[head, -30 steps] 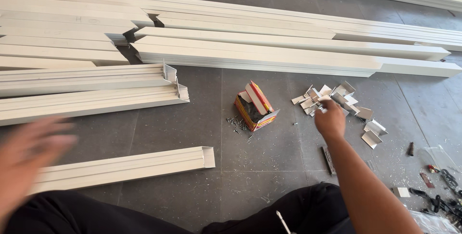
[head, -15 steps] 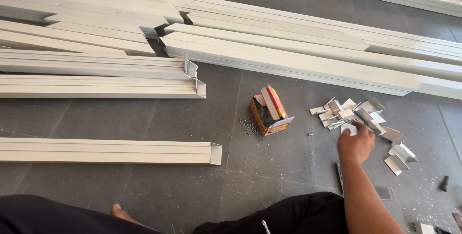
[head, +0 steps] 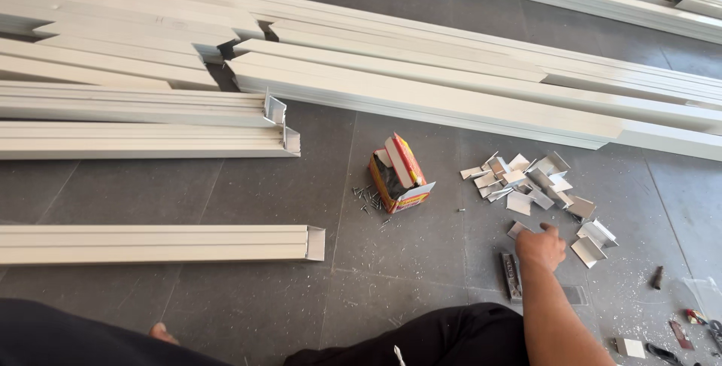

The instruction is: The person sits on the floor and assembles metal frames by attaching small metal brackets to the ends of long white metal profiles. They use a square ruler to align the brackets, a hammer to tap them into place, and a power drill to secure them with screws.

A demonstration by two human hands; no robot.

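Bare right forearm, no sleeve; right hand [head: 541, 247] bare, no glove. Black trousers [head: 444, 336]. Bare toe [head: 159, 331] visible.

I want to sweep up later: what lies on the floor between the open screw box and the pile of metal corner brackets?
In the head view, mostly bare grey tile between the screw box and the brackets; only a stray screw or two.

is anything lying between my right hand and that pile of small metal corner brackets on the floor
Nothing visible does. The right hand hovers at the near edge of the pile of small grey metal corner brackets, one bracket right beside it.
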